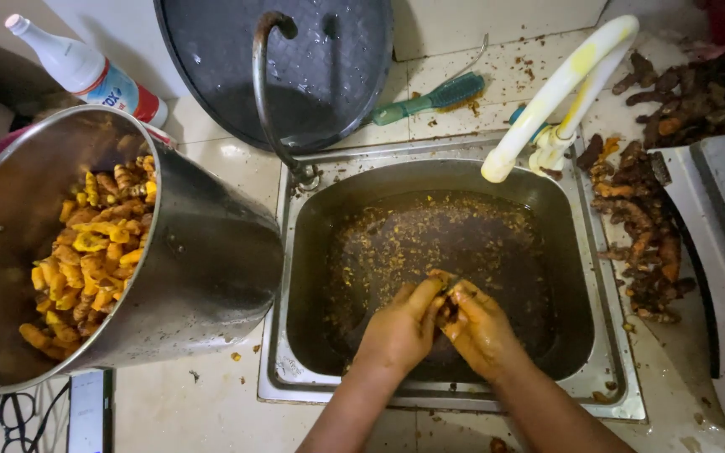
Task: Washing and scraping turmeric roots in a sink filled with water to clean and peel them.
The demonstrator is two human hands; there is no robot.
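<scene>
Over the near sink [606, 277], left hand [400, 331] and right hand [480, 331] pinch together a small, firm, wet-slippery turmeric root [447, 312], best gripped at its ends

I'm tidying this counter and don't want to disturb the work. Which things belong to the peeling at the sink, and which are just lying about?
In use: left hand and right hand gripping a root; sink; unpeeled roots; pot of peeled pieces.

Lying about: bottle, brush, lid, cables.
</scene>
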